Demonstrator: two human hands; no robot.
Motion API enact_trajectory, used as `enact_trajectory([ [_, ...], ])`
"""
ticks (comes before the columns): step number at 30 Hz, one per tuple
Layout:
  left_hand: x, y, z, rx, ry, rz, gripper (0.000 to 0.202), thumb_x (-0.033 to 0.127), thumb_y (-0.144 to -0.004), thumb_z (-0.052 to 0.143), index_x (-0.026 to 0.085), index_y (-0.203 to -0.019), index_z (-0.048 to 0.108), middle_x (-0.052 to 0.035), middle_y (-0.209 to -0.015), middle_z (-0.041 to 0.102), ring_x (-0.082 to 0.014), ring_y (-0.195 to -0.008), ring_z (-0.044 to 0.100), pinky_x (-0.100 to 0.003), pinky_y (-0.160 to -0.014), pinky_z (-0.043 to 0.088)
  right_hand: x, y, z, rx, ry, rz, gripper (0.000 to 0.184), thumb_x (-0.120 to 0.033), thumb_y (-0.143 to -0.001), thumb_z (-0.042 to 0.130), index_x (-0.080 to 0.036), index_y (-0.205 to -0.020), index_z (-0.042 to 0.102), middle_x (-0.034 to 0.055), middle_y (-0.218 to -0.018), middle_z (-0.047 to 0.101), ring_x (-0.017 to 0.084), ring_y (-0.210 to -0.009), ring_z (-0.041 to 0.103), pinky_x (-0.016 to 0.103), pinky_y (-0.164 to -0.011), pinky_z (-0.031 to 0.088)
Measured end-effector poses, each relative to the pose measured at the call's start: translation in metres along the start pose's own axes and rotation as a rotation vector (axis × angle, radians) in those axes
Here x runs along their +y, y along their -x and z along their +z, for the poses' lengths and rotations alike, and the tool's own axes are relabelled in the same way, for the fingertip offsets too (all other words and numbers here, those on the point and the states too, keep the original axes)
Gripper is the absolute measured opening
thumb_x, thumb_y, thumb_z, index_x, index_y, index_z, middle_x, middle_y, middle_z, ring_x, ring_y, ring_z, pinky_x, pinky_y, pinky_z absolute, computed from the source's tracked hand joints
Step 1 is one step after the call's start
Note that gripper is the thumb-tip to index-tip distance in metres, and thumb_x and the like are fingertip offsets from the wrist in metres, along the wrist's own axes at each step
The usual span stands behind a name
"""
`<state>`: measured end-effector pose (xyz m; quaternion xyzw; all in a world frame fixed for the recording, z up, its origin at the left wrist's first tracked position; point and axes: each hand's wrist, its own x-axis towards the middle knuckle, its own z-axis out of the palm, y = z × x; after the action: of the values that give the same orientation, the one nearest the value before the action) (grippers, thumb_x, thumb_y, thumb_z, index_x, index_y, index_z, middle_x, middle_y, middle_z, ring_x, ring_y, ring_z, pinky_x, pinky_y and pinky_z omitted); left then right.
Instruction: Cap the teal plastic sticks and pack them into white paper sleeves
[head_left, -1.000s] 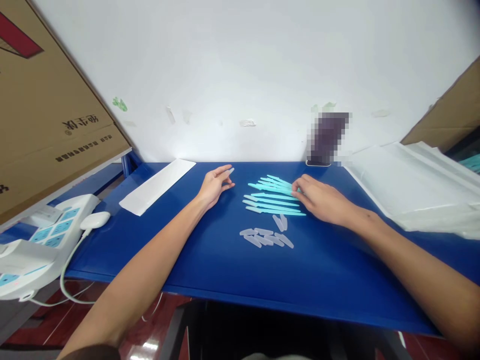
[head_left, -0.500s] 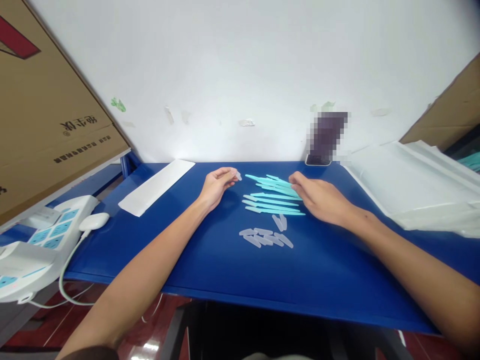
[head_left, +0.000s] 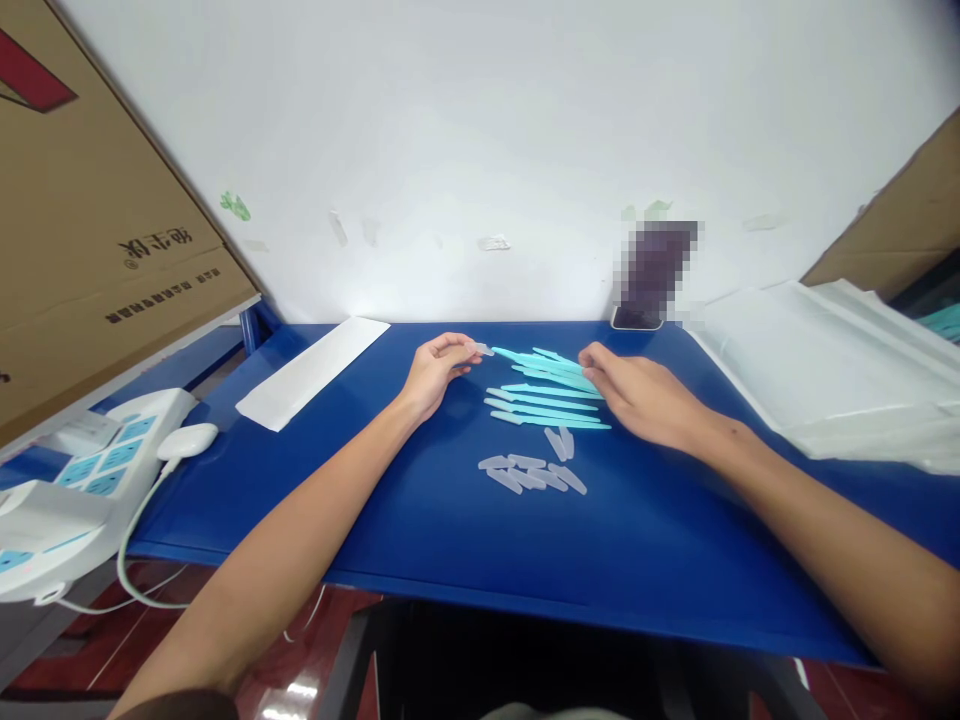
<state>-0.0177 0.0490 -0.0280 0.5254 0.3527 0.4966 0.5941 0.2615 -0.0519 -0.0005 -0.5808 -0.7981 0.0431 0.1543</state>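
My left hand point(head_left: 436, 376) pinches a small translucent blade cap point(head_left: 484, 349) between thumb and fingers. The cap's open end is at the tip of a turquoise eyebrow razor point(head_left: 514, 356); whether it is over the tip I cannot tell. My right hand point(head_left: 634, 392) is closed at the other end of that razor, its fingertips partly hidden. Several more turquoise razors point(head_left: 551, 408) lie side by side below and next to my right hand. Nearer to me rests a loose group of translucent caps point(head_left: 529, 479), with two more caps point(head_left: 559, 443) just above.
On the blue table point(head_left: 420, 540), a white flat strip point(head_left: 313, 374) lies at left and white plastic packaging point(head_left: 787, 360) at right. A phone point(head_left: 652, 275) leans on the wall. A power strip point(head_left: 112, 480) with a cable and a cardboard box point(head_left: 112, 180) stand far left.
The cap in my left hand has turned from tilted down to nearly level, and its end now meets the razor's tip. My right hand has barely moved.
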Motion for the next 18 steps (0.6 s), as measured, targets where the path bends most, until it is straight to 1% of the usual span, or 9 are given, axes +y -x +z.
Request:
enact_trajectory([
  [4, -0.001, 0.002, 0.001, -0.032, -0.091, 0.041, 0.029, 0.036, -0.068, 0.085, 0.017, -0.084, 0.069, -0.0042, -0.086, 0.076, -0.0146, -0.078, 0.068, -0.024, -0.068, 0.044, -0.002, 0.000, 0.001, -0.008, 0.004, -0.022, 0.020, -0.037, -0.104, 0.027, -0.024, -0.104, 0.043, 0.0006, -0.068, 0.058, 0.020, -0.057, 0.051, 0.031, -0.057, 0.031],
  [6, 0.000, 0.004, 0.001, -0.094, -0.182, 0.066, 0.028, 0.038, -0.070, 0.084, 0.017, -0.085, 0.072, -0.0055, -0.085, 0.076, -0.0164, -0.079, 0.069, -0.027, -0.071, 0.046, -0.001, -0.001, 0.002, 0.001, 0.005, -0.035, 0.021, -0.037, -0.104, 0.028, -0.024, -0.105, 0.045, 0.0000, -0.067, 0.058, 0.019, -0.056, 0.050, 0.031, -0.057, 0.032],
  [9, 0.004, 0.008, 0.000, -0.240, -0.433, 0.095, 0.026, 0.041, -0.075, 0.081, 0.017, -0.086, 0.076, -0.0079, -0.088, 0.077, -0.0188, -0.079, 0.068, -0.031, -0.073, 0.048, 0.000, -0.002, 0.002, 0.031, 0.003, -0.075, 0.024, -0.038, -0.103, 0.033, -0.024, -0.102, 0.053, 0.0023, -0.074, 0.064, 0.020, -0.065, 0.056, 0.031, -0.060, 0.035],
  [12, 0.010, 0.007, -0.005, -0.342, -0.701, 0.166, 0.021, 0.040, -0.080, 0.076, 0.020, -0.086, 0.078, -0.0079, -0.096, 0.076, -0.0191, -0.081, 0.066, -0.031, -0.070, 0.046, 0.001, -0.001, -0.001, 0.101, 0.005, -0.100, 0.028, -0.048, -0.095, 0.051, -0.024, -0.090, 0.065, 0.0046, -0.089, 0.071, 0.022, -0.080, 0.063, 0.031, -0.065, 0.038],
  [14, 0.013, 0.005, -0.009, -0.403, -0.792, 0.237, 0.018, 0.038, -0.081, 0.075, 0.021, -0.086, 0.078, -0.0069, -0.101, 0.075, -0.0197, -0.087, 0.066, -0.031, -0.073, 0.045, 0.000, -0.001, -0.002, 0.192, -0.002, -0.065, 0.031, -0.054, -0.087, 0.061, -0.024, -0.084, 0.068, 0.0042, -0.092, 0.072, 0.022, -0.081, 0.064, 0.032, -0.065, 0.039],
  [15, 0.014, 0.004, -0.011, -0.429, -0.821, 0.267, 0.017, 0.038, -0.081, 0.074, 0.022, -0.087, 0.078, -0.0065, -0.104, 0.074, -0.0200, -0.091, 0.066, -0.032, -0.076, 0.045, -0.001, 0.000, -0.003, 0.232, -0.012, -0.042, 0.032, -0.054, -0.085, 0.063, -0.023, -0.083, 0.069, 0.0040, -0.091, 0.072, 0.021, -0.079, 0.064, 0.032, -0.065, 0.039],
  [17, 0.016, 0.004, -0.013, -0.453, -0.868, 0.303, 0.019, 0.038, -0.083, 0.073, 0.023, -0.094, 0.078, -0.0063, -0.109, 0.072, -0.0205, -0.095, 0.064, -0.033, -0.079, 0.045, -0.002, 0.000, -0.003, 0.273, -0.015, 0.007, 0.030, -0.050, -0.086, 0.060, -0.022, -0.084, 0.070, 0.0039, -0.088, 0.072, 0.020, -0.075, 0.063, 0.032, -0.063, 0.038],
  [18, 0.017, 0.006, -0.012, -0.445, -0.883, 0.315, 0.021, 0.039, -0.084, 0.072, 0.023, -0.097, 0.077, -0.0065, -0.110, 0.071, -0.0206, -0.096, 0.064, -0.033, -0.079, 0.046, -0.002, 0.000, -0.002, 0.261, -0.006, 0.025, 0.029, -0.047, -0.089, 0.057, -0.022, -0.086, 0.070, 0.0040, -0.088, 0.072, 0.020, -0.074, 0.063, 0.032, -0.063, 0.038],
])
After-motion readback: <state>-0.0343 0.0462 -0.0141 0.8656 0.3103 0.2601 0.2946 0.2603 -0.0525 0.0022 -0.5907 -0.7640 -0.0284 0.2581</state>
